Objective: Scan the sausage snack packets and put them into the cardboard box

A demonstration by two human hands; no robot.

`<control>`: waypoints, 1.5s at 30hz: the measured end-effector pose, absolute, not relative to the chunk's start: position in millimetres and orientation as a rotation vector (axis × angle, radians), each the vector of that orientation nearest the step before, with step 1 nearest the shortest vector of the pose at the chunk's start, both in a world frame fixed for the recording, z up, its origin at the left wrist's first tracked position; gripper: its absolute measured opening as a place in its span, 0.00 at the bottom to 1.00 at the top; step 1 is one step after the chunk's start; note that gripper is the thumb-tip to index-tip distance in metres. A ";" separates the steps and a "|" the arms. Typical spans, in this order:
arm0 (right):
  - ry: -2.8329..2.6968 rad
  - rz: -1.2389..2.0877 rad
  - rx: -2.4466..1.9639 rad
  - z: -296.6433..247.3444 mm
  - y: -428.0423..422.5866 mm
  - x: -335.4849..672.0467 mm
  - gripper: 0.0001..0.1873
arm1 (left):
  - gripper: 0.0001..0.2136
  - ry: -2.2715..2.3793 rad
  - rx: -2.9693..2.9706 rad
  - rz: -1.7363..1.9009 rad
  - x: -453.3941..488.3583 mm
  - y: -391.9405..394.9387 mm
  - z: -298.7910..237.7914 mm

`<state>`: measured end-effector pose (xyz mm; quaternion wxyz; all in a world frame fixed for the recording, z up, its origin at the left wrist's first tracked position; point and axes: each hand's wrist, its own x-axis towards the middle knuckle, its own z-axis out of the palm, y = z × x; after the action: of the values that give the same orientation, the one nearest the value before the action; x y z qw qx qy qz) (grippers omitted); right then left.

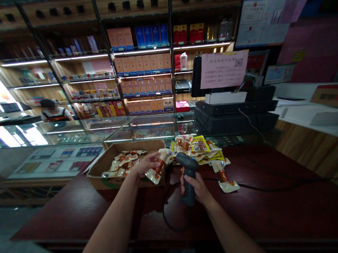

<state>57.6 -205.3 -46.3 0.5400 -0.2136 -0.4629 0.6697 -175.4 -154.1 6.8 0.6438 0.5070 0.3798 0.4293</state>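
1. A clear snack packet [156, 171] with a reddish sausage-like piece inside is gripped by the left hand [144, 165], closed over its upper end, above the box's near right corner.
2. A corded barcode scanner [188, 170] is gripped around its handle by the right hand [194, 187], with its head just beside the packet.
3. A cardboard box [133, 146] filled with similar packets [123, 164] is placed to the left.
4. A heap of packets [199, 149] is piled beyond the scanner, and a loose packet [226, 183] is laid to its right.
5. These are borne by a dark red wooden counter [63, 209], on which the scanner cable [172, 212] is looped.
6. A glass display case [155, 127] is seen beyond, backed by shelves of boxed goods [144, 64]; a person [53, 113] is seen behind it at left.
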 end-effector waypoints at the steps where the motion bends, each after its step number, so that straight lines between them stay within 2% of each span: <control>1: -1.101 1.585 -0.520 -46.6 -205.1 57.5 0.17 | 0.34 0.869 1.147 0.980 -175.1 -154.5 7.1; 7: -1.121 1.568 -0.557 -47.0 -204.4 57.4 0.16 | 0.35 0.909 1.115 0.962 -175.3 -155.7 7.5; 19: -1.101 1.588 -0.558 -46.0 -205.4 57.0 0.16 | 0.31 0.884 1.174 0.940 -175.7 -154.9 3.8; 23: -1.008 1.617 -0.577 -43.9 -207.0 61.1 0.18 | 0.32 0.993 1.128 1.033 -175.4 -151.7 6.8; 26: -0.924 1.630 -0.633 -40.2 -211.7 72.7 0.20 | 0.28 1.115 1.096 1.216 -168.4 -149.2 12.5; 30: -0.870 1.596 -0.679 -37.3 -224.6 100.7 0.22 | 0.27 1.080 1.101 1.401 -130.6 -154.8 15.0; 36: -0.807 1.470 -0.760 -38.5 -245.4 154.6 0.23 | 0.20 0.879 0.993 1.157 -25.7 -164.6 -23.6; 41: -0.768 1.382 -0.832 -36.2 -258.5 193.2 0.19 | 0.15 0.831 0.976 1.115 47.3 -156.3 -58.8; 45: -0.744 1.335 -0.854 -32.1 -267.0 208.4 0.20 | 0.14 1.027 1.200 1.070 72.1 -151.6 -68.4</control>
<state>208.4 -267.0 -32.1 0.6407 -0.3744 -0.3261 0.5856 72.1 -151.6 -68.4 0.5784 0.5129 0.4393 0.4576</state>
